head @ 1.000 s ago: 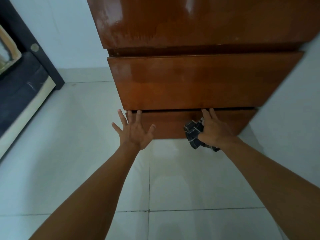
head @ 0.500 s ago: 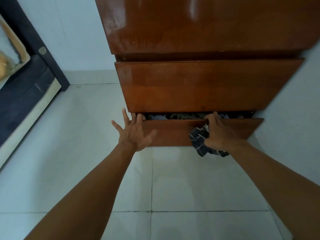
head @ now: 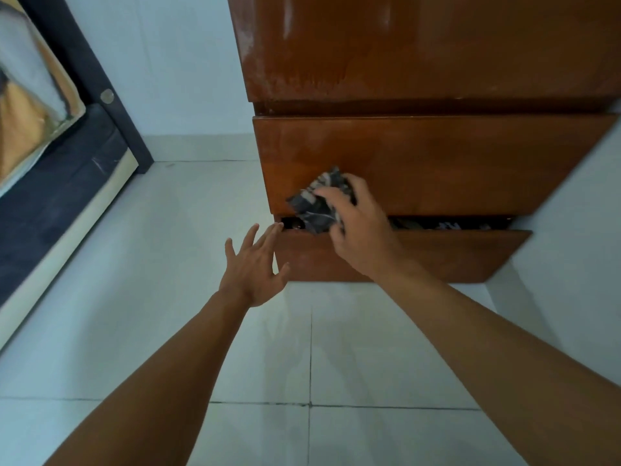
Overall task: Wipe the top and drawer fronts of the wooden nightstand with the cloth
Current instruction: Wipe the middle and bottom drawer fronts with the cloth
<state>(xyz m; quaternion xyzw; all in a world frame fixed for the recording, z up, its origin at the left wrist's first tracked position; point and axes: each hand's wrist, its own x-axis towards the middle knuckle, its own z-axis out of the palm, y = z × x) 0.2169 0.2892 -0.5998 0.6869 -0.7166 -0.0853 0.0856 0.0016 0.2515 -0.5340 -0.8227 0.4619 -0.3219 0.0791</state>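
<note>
At the lower left corner of the wooden nightstand's (head: pixel 420 52) middle drawer front (head: pixel 437 163), the right hand (head: pixel 363 230) grips a crumpled dark checked cloth (head: pixel 314 206). The left hand (head: pixel 255 267), fingers spread and holding nothing, is by the left end of the slightly open bottom drawer (head: pixel 453 257).

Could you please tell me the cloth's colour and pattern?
The cloth is dark grey with pale check lines, head view.

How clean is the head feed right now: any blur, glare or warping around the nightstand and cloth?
Head view: the cloth and right hand are smeared by motion blur, the left hand less so; pale glare streaks mark the nightstand on its upper panel; wide-angle warp makes the drawer fronts taper downward; lighting is soft, shadows on the floor faint.
</note>
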